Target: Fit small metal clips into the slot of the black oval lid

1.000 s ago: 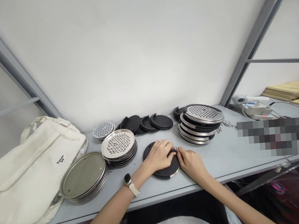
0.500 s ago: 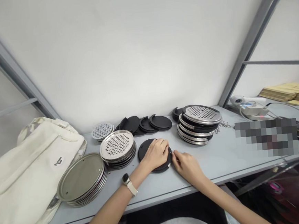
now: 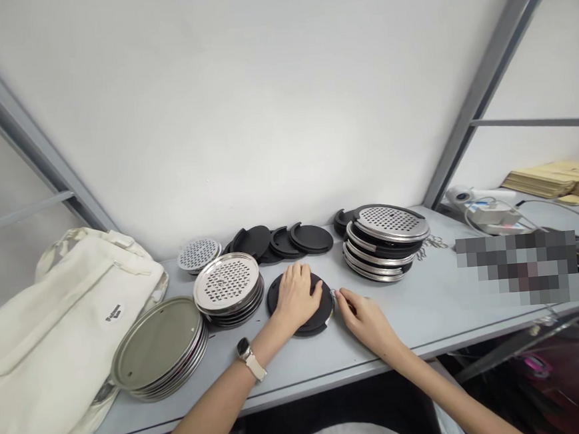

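My left hand (image 3: pixel 296 296) lies flat with fingers stretched out on a round black disc (image 3: pixel 322 315) that rests on the grey shelf (image 3: pixel 427 313). A metal rim shows at the disc's right edge. My right hand (image 3: pixel 361 317) is closed in a pinch at that right edge, on a small metal part too tiny to name. A watch sits on my left wrist.
Left of the disc stand a stack of perforated metal plates (image 3: pixel 227 281) and a stack of plain metal lids (image 3: pixel 158 346). Loose black discs (image 3: pixel 291 240) lie at the back. A taller mixed stack (image 3: pixel 385 240) stands right. A cream bag (image 3: pixel 52 329) fills the left end.
My left hand has flattened out on top of the black disc, and my right hand's pinch has shifted slightly along the disc's right edge. The view drifted a little right a second ago.
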`<action>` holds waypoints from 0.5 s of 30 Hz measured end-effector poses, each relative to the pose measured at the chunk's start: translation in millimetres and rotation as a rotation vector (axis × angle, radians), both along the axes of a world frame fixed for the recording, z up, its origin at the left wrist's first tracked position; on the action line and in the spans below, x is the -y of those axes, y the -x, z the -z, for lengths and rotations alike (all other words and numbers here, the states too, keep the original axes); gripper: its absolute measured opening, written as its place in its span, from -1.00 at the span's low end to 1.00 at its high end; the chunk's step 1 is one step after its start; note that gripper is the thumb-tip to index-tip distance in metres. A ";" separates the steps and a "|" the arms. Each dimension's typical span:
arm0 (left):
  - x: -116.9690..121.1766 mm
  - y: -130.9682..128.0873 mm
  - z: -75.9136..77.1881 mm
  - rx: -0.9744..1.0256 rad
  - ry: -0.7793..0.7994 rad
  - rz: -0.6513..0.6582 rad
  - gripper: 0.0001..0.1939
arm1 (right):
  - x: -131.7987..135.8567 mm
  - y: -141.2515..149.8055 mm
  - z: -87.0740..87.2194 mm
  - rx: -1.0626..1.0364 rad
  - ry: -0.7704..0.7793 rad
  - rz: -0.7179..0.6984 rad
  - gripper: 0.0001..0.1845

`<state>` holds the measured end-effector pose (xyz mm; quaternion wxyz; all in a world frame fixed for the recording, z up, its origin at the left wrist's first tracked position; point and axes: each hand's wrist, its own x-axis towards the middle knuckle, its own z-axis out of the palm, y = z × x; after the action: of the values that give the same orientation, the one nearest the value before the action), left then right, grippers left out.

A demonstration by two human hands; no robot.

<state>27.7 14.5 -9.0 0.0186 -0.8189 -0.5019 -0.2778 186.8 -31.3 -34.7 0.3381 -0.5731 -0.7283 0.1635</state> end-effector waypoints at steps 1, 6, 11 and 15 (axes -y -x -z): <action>0.0 0.3 0.8 -0.012 0.011 0.015 -0.90 | -0.2 0.2 0.0 -0.005 0.004 -0.002 -0.64; 0.5 2.3 0.3 0.021 0.065 0.154 -0.96 | -1.5 -1.0 0.0 -0.040 0.009 0.004 -0.63; 4.5 4.1 -6.8 0.086 0.173 0.406 -0.91 | -3.3 -3.8 0.8 -0.088 0.003 0.019 -0.63; 8.1 2.9 -11.7 0.097 0.221 0.549 -0.88 | -4.2 -4.5 3.1 -0.027 -0.004 0.026 -0.67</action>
<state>24.9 6.4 2.7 -0.1704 -0.9069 -0.2892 -0.2547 191.2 -27.2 -37.9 0.3512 -0.5798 -0.7164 0.1653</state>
